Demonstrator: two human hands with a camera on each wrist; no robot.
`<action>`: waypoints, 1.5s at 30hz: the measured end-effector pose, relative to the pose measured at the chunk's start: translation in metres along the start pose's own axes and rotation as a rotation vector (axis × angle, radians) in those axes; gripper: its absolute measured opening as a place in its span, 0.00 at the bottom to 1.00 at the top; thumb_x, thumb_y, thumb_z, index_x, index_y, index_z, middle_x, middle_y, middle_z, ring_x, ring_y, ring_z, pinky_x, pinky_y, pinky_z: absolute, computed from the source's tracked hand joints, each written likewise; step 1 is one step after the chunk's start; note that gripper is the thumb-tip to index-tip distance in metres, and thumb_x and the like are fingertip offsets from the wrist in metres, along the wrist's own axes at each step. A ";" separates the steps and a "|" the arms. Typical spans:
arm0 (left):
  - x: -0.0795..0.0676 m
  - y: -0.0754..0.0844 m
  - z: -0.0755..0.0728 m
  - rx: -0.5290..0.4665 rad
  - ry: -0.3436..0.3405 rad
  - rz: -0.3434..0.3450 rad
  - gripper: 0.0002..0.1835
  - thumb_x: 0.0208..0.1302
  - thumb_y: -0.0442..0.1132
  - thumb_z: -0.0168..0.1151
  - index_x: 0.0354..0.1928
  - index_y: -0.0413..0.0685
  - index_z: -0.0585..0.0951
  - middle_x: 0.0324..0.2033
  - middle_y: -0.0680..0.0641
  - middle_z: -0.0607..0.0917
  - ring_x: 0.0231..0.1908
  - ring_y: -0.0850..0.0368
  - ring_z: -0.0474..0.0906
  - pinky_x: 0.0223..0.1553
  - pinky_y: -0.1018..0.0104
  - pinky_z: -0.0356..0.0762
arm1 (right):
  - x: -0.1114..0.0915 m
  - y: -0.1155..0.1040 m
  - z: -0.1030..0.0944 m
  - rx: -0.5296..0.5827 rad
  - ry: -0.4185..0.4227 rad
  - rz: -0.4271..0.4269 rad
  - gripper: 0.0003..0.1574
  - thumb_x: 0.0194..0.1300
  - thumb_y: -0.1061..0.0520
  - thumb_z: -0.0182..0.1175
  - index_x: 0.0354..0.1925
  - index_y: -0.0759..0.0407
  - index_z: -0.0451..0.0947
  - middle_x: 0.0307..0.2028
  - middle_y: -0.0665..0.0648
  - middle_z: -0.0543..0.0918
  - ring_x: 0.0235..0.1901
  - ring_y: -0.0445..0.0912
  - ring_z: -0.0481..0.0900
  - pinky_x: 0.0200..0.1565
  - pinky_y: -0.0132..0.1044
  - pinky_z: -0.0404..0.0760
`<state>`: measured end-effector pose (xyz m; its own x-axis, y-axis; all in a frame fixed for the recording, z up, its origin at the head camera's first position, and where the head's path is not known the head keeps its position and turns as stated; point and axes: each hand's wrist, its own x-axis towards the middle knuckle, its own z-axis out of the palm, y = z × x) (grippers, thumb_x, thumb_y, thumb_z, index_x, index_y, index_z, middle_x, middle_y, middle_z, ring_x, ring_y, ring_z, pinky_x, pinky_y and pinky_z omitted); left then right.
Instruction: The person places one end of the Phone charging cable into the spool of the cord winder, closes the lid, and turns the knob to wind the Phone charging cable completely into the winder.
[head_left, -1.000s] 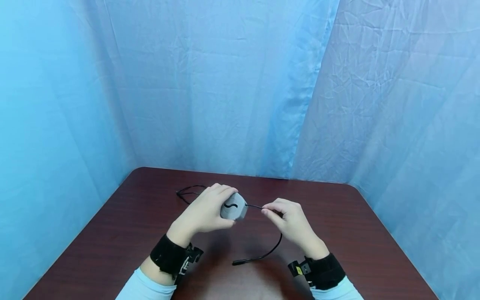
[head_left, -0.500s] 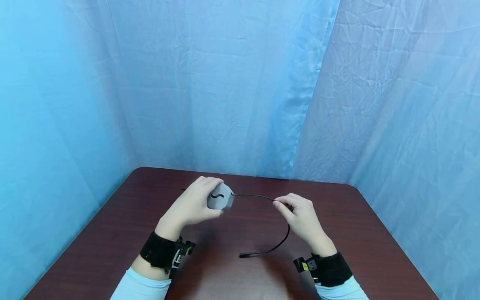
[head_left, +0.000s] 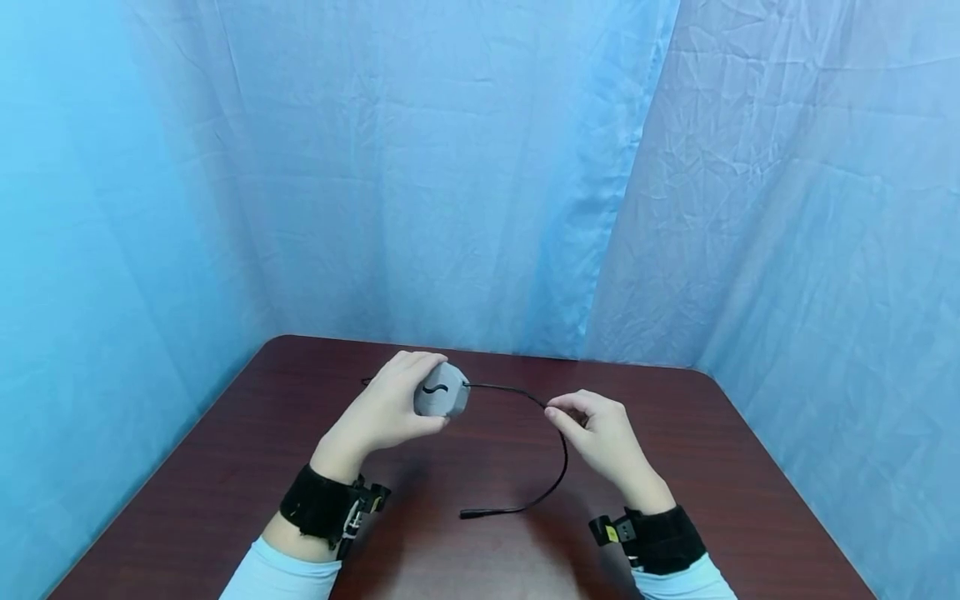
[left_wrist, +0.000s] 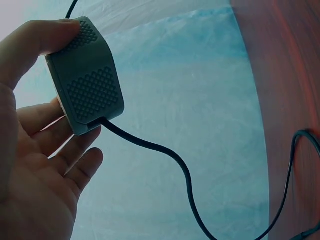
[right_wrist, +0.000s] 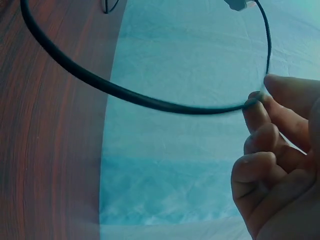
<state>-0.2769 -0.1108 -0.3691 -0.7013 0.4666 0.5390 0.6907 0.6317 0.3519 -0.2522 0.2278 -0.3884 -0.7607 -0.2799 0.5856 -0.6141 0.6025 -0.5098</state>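
Observation:
My left hand [head_left: 384,410] holds a grey octagonal cable winder [head_left: 444,392] between thumb and fingers, above the table. A dark curved mark shows on its face, and bumpy grip patches line its edge in the left wrist view. Black cable [head_left: 504,387] leaves its right side and runs to my right hand [head_left: 596,429], which pinches it between thumb and fingertips. Beyond that pinch, the loose length curves down and back left to a thicker black end piece [head_left: 477,513]. More cable comes out on the winder's left, mostly hidden behind my left hand.
A dark red-brown wooden table [head_left: 712,467] lies under both hands. Pale blue cloth curtains [head_left: 420,183] hang around its back and sides. Black straps with small cameras [head_left: 324,504] wrap both wrists.
My hands have moved apart, the left with the winder going left and up, the right going right. The cable stretch between them is longer, and its loose end has swung about.

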 end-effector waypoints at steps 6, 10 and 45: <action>0.002 0.012 0.007 -0.003 -0.042 0.047 0.37 0.51 0.45 0.76 0.65 0.46 0.75 0.57 0.50 0.79 0.54 0.53 0.70 0.52 0.50 0.70 | 0.000 -0.007 0.001 0.027 0.001 -0.030 0.11 0.69 0.57 0.68 0.50 0.50 0.86 0.39 0.40 0.83 0.26 0.37 0.76 0.28 0.34 0.77; 0.003 0.023 0.013 0.014 -0.082 0.067 0.38 0.51 0.45 0.76 0.66 0.47 0.75 0.58 0.51 0.78 0.55 0.55 0.70 0.53 0.50 0.69 | 0.001 -0.011 0.007 0.024 -0.016 -0.105 0.14 0.68 0.58 0.69 0.52 0.52 0.85 0.39 0.42 0.82 0.28 0.37 0.76 0.30 0.33 0.78; 0.001 0.024 -0.007 -0.009 -0.049 -0.039 0.38 0.52 0.46 0.77 0.65 0.45 0.76 0.55 0.50 0.81 0.52 0.54 0.71 0.42 0.59 0.78 | 0.004 -0.006 -0.017 -0.026 0.112 -0.185 0.08 0.68 0.58 0.69 0.45 0.53 0.90 0.36 0.48 0.88 0.27 0.36 0.77 0.27 0.26 0.70</action>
<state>-0.2598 -0.0998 -0.3553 -0.7352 0.4715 0.4869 0.6642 0.6446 0.3787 -0.2482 0.2361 -0.3723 -0.6064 -0.3034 0.7350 -0.7345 0.5678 -0.3717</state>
